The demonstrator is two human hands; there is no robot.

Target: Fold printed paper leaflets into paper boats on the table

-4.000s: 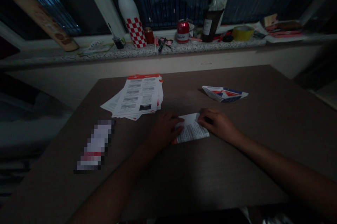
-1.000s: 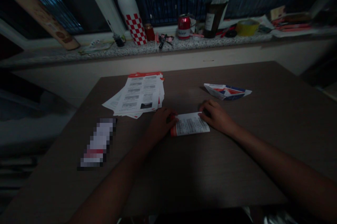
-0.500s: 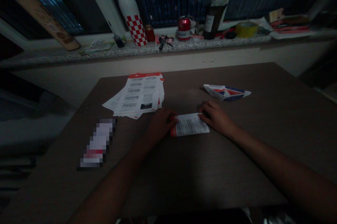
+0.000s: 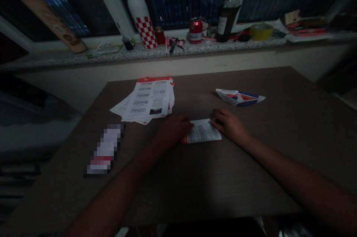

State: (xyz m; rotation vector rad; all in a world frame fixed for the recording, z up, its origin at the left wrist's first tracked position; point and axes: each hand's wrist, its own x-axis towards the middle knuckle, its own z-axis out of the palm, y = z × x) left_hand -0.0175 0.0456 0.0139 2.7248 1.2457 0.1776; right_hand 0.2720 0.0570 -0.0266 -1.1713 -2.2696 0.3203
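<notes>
A small folded sheet of printed paper [image 4: 205, 133], white with an orange strip at its left end, lies flat on the table between my hands. My left hand [image 4: 176, 127] is closed over its upper left part, fingers bent, thumb side on the print and hiding that corner. At the upper right corner, the curled fingers and thumb of my right hand [image 4: 227, 122] grip the paper's edge. Beyond my right hand rests a folded paper boat [image 4: 240, 98] in white, blue and red. Past my left hand lies a stack of printed sheets [image 4: 147, 99] with orange top edges.
A blurred-out phone-shaped object [image 4: 105, 149] lies on the brown table [image 4: 178, 188] at left. Along the windowsill [image 4: 111, 57] stand a checkered bottle [image 4: 141, 14], a red can [image 4: 195, 31], a dark pouch [image 4: 225, 23] and a yellow tape roll [image 4: 261, 32].
My left hand has slid a little to the right and farther over the folded paper, covering more of its left end. My right hand has barely moved at the corner.
</notes>
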